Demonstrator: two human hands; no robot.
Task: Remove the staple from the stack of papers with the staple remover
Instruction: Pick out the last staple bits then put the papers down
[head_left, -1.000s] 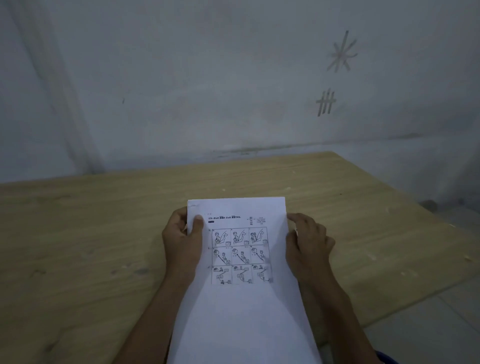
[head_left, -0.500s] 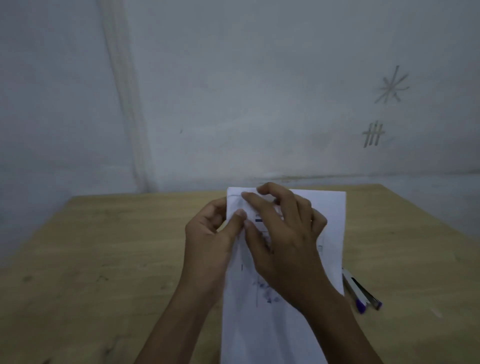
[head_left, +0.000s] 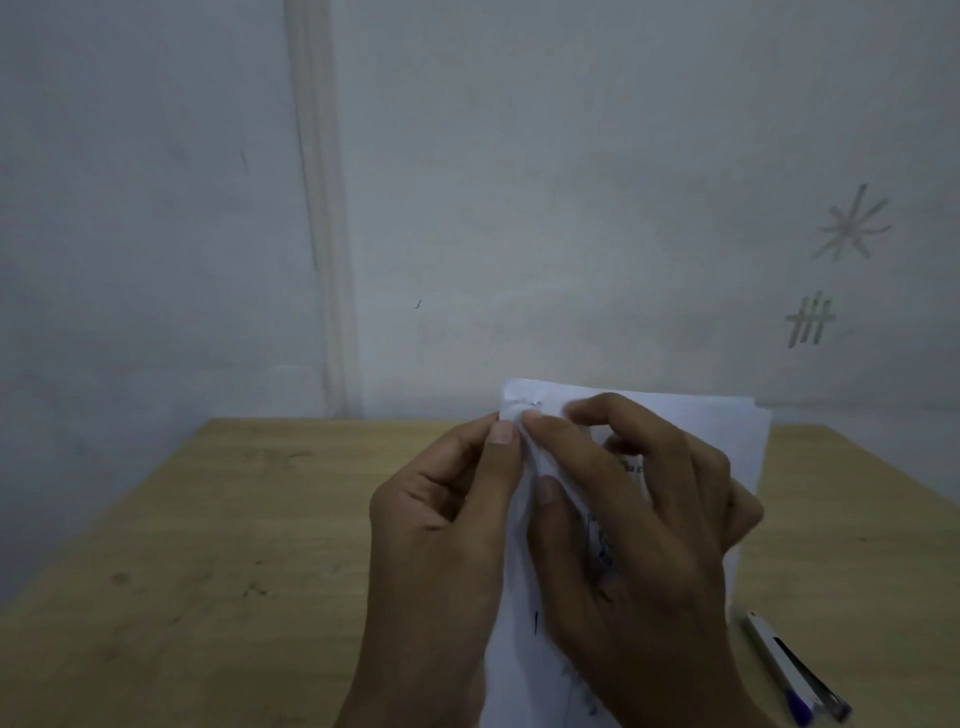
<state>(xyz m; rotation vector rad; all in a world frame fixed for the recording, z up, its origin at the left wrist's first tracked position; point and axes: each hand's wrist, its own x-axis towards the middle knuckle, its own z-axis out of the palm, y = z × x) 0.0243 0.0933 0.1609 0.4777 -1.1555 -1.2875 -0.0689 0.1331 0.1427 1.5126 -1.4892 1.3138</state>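
1. Stack of papers (head_left: 727, 436) is held up off the table (head_left: 234, 519), over its middle-right part, top edge tilted away twd the wall (head_left: 519, 182).
2. Left hand (head_left: 441, 525) grips the papers' left edge near the top left corner; thumb on the front, fingers behind, clamped on the sheet.
3. Right hand (head_left: 639, 551) lies across the front of the papers, reaching over to the same top left corner. Index fingertip and thumb press tog. on the paper there, just beside the left thumb, touching it or nearly so.
4. Staple (head_left: 535, 402): small shiny glint at the top left corner of the papers, just above the right index tip. Too small and blurred to tell if it's fully seated or partly lifted.
5. Paper around that corner looks creased/bunched betw. the two hands.
6. Printed text and drawings show partly betw. the right thumb and palm; mostly covered, can't read.
7. Two pens (head_left: 795, 675) lie side by side on the table near its front right corner, just right of the papers' lower right edge, apart from both hands. One white w/ purple tip, one darker w/ a purple end.
8. Staple remover: can't tell if either of those items is it; nothing tool-like seen in either hand.
9. Wall behind the table has a star-shaped scratch (head_left: 852, 223) and a hash-like scratch (head_left: 810, 322) at upper right.
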